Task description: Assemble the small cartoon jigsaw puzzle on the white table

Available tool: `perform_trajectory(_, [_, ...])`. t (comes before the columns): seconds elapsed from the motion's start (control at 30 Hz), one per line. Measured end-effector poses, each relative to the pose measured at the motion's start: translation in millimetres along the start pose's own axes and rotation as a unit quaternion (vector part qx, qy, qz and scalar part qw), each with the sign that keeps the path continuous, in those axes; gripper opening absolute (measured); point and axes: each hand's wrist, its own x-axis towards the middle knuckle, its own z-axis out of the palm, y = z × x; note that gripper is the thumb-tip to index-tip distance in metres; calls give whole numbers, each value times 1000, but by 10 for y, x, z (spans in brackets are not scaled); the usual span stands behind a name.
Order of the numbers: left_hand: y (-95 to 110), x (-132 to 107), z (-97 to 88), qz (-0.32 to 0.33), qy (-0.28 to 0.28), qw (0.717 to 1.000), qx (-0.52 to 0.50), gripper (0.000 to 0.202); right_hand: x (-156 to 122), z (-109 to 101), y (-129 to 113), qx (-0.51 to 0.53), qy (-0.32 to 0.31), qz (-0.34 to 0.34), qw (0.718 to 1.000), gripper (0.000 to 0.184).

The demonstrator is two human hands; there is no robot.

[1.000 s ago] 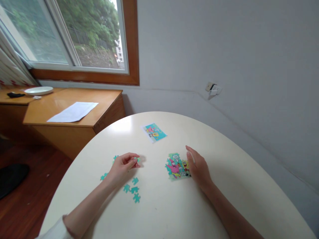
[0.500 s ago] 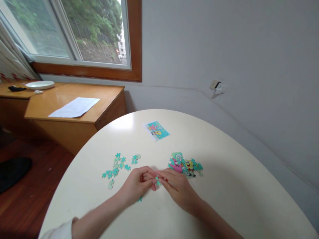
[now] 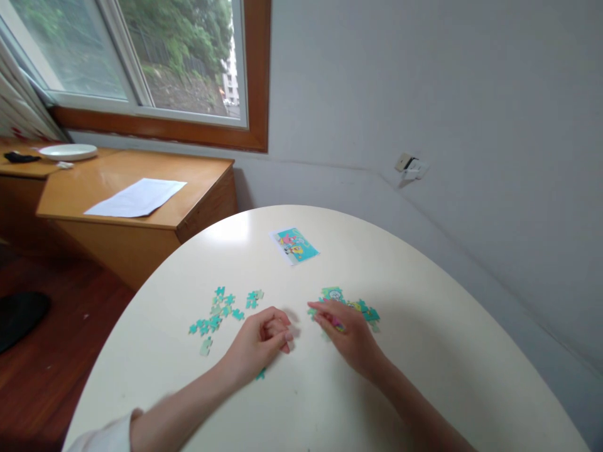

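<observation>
My right hand [image 3: 346, 333] pinches a small green puzzle piece [image 3: 311, 311] between thumb and fingers. It hovers at the left side of the partly joined puzzle [image 3: 365, 309] and covers part of its cartoon figures. My left hand [image 3: 266, 336] is held above the table, fingers loosely curled and thumb apart from the index finger, with nothing visible in it. Loose green and teal puzzle pieces [image 3: 214, 323] lie to its left. A small cluster of pieces [image 3: 254, 298] sits just beyond it. One teal piece [image 3: 260, 374] shows partly beneath my left wrist.
A picture card [image 3: 296, 246] with the same cartoon figures lies toward the far side of the round white table [image 3: 301, 414]. Left of the table stands a wooden desk [image 3: 198, 172] bearing a paper sheet [image 3: 136, 198] and a white plate [image 3: 68, 152]. A wall rises behind.
My hands have parted. The right one has moved right and slightly away from me with the puzzle piece, over the joined puzzle. The left hand has stayed nearly in place.
</observation>
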Motion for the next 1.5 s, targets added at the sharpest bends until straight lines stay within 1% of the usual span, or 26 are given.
perform_trajectory(0.07, [-3,-1,-7,6,5,1000,18,31,79,-139,169,-27,61,73,995,22])
perform_trajectory(0.13, [-5,-8,-11,11,4,999,35,28,133,-262,356,-71,126,138,980,27])
perform_trajectory(0.2, [-7,-21,-10,17,4,998,54,26,153,-335,520,-96,155,175,967,32])
perform_trajectory(0.27, [-9,-36,-6,25,6,997,75,25,148,-351,631,-104,156,195,963,34])
perform_trajectory(0.4, [-5,-65,-4,39,15,994,105,25,126,-293,707,-106,120,197,967,35])
perform_trajectory(0.63, [-3,-76,-13,57,16,991,120,26,129,-261,733,-101,89,207,969,33])
perform_trajectory(1.03, [2,-77,2,64,8,988,143,28,133,-247,778,-124,84,172,973,25])
perform_trajectory(1.33, [-8,-77,1,62,11,986,154,27,147,-246,772,-129,79,177,973,23])
perform_trajectory(1.5, [-22,-79,-14,65,13,986,152,27,150,-255,750,-119,82,186,972,25])
